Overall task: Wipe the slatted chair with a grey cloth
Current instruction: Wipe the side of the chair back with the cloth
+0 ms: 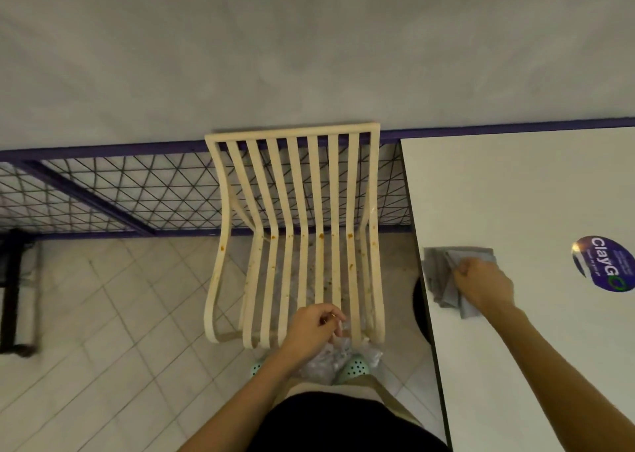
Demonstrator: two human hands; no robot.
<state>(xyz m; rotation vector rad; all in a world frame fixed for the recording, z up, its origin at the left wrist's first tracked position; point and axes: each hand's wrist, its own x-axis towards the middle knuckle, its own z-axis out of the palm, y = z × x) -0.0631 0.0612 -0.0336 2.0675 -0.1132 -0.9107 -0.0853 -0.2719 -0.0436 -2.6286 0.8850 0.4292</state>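
A cream slatted chair (295, 211) stands in front of me, its seat slats spotted with orange-brown stains. A grey cloth (443, 273) lies crumpled near the left edge of the white table (515, 183) on my right. My right hand (481, 283) grips the cloth on the tabletop. Over the chair's front edge, my left hand (314, 328) holds a clear crumpled plastic bag (326, 362) with curled fingers.
A purple-framed wire mesh fence (120, 190) runs behind the chair, with a grey wall above it. A round purple sticker (604, 262) sits on the table. A dark metal stand (13, 286) is at the far left on the tiled floor. My feet are below the chair.
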